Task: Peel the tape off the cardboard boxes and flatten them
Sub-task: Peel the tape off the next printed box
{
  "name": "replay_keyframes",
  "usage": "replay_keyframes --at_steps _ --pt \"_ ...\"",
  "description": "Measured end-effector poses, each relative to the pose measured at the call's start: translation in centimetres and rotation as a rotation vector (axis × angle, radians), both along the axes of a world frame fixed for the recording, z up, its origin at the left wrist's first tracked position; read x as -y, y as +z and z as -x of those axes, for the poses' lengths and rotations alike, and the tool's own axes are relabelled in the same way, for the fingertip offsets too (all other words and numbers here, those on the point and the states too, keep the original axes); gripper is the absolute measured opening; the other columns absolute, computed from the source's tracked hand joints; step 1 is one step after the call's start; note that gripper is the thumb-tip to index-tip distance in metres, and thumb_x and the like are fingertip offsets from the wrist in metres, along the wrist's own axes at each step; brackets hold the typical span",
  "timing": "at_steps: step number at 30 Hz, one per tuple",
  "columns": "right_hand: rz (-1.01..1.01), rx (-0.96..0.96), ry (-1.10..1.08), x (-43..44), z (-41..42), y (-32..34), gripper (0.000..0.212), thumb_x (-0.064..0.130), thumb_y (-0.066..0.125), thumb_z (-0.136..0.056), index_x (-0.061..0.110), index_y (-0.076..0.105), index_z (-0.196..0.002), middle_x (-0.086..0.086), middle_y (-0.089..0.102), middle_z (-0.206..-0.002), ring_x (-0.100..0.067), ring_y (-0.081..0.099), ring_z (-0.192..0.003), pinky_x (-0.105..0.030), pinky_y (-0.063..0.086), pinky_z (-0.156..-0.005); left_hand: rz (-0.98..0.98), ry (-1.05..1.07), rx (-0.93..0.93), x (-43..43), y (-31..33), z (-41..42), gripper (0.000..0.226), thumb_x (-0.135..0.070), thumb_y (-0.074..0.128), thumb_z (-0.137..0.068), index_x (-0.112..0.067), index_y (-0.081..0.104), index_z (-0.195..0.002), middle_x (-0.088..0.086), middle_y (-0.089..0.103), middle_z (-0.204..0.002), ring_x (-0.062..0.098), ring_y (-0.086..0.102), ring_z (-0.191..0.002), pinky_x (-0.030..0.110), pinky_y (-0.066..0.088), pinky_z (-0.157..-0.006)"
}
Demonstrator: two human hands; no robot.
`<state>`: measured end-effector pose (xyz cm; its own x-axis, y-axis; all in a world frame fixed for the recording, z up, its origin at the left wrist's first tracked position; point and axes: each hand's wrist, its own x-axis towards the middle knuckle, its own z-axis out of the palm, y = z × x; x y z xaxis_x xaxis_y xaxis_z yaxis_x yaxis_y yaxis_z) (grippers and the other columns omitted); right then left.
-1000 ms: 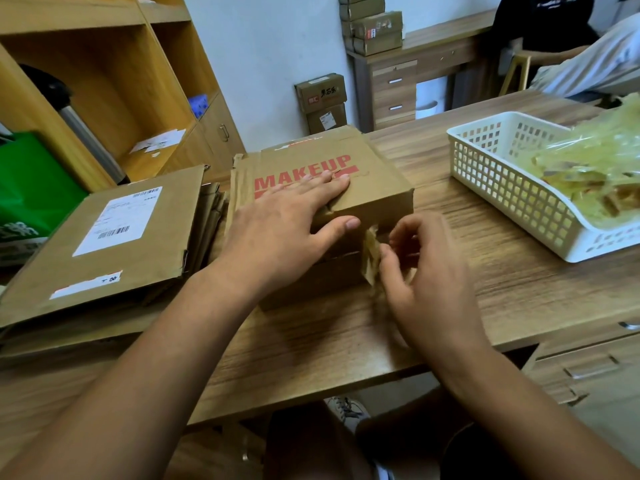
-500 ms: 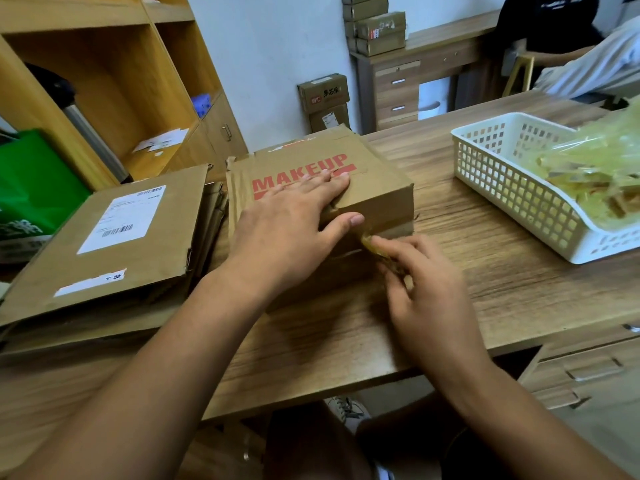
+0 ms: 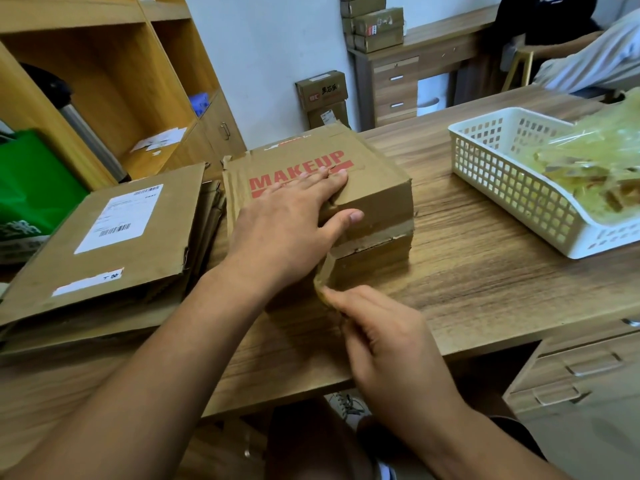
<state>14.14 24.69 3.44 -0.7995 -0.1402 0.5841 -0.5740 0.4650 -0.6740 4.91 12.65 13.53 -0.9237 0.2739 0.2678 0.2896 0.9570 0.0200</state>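
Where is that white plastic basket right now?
In the head view, the white basket sits on the wooden desk at the right, right of the MAKEUP box.

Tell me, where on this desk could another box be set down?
Bare desk wood lies between the brown MAKEUP cardboard box and the white plastic basket. The left is crowded: flattened brown cardboard sheets sit beside the box.
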Motion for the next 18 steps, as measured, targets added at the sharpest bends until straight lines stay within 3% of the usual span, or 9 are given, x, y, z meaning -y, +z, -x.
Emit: replay_keyframes --at_steps 3,5,9,12,15,18 --pt "0.073 0.175 0.056 -0.9 0.3 0.8 0.037 0.009 0.057 -0.098 0.029 0.062 -0.129 0.018 0.071 -0.105 0.002 0.066 -0.099 -0.021 0.056 -0.084 -0.004 0.009 0.004 0.1 -0.1 0.1 0.064 -0.071 0.035 -0.095 -0.05 0.021 -0.155 -0.021 0.024 -0.163 0.008 0.024 -0.15 0.039 0.026 -0.118" --pt "0.231 0.364 0.102 -1.8 1.2 1.3 0.033 0.009 0.06 -0.098 0.033 0.055 -0.12 0.019 0.072 -0.098 0.002 0.069 -0.092 -0.022 0.058 -0.079 -0.003 0.018 0.0 0.1 -0.1 0.2 0.064 -0.071 0.036 -0.095 -0.051 0.021 -0.154 -0.021 0.025 -0.162 0.007 0.024 -0.15 0.039 0.027 -0.118" --pt "0.561 0.583 0.14 -4.1 3.9 1.4 0.022 0.0 0.056 -0.099 0.02 0.052 -0.108 -0.005 0.071 -0.086 -0.016 0.073 -0.074 -0.042 0.062 -0.076 -0.009 0.012 -0.002 0.1 0.0 0.1 0.064 -0.07 0.037 -0.096 -0.05 0.024 -0.154 -0.021 0.026 -0.162 0.008 0.025 -0.15 0.037 0.027 -0.117" --pt "0.513 0.596 0.096 -4.9 5.2 1.4 0.022 0.005 0.058 -0.099 0.025 0.052 -0.105 -0.009 0.071 -0.089 -0.013 0.07 -0.064 -0.037 0.056 -0.066 -0.013 0.013 -0.006 0.2 0.1 0.0 0.064 -0.07 0.037 -0.096 -0.049 0.025 -0.154 -0.02 0.027 -0.162 0.009 0.026 -0.149 0.037 0.029 -0.116" --pt "0.463 0.585 0.037 -4.6 6.2 1.3 0.027 0.008 0.063 -0.097 0.028 0.046 -0.102 -0.005 0.07 -0.077 -0.01 0.067 -0.056 -0.031 0.05 -0.058 -0.012 0.02 -0.012 0.1 0.1 0.0 0.064 -0.07 0.037 -0.096 -0.049 0.025 -0.154 -0.019 0.027 -0.162 0.01 0.028 -0.149 0.038 0.03 -0.116" --pt "0.318 0.402 -0.171 -3.9 6.3 0.8 0.034 0.015 0.069 -0.093 0.033 0.042 -0.105 0.006 0.066 -0.095 -0.009 0.069 -0.068 -0.025 0.051 -0.061 -0.002 0.025 -0.024 0.0 0.0 -0.1 0.064 -0.07 0.036 -0.096 -0.049 0.024 -0.155 -0.019 0.027 -0.162 0.01 0.027 -0.149 0.038 0.03 -0.116"
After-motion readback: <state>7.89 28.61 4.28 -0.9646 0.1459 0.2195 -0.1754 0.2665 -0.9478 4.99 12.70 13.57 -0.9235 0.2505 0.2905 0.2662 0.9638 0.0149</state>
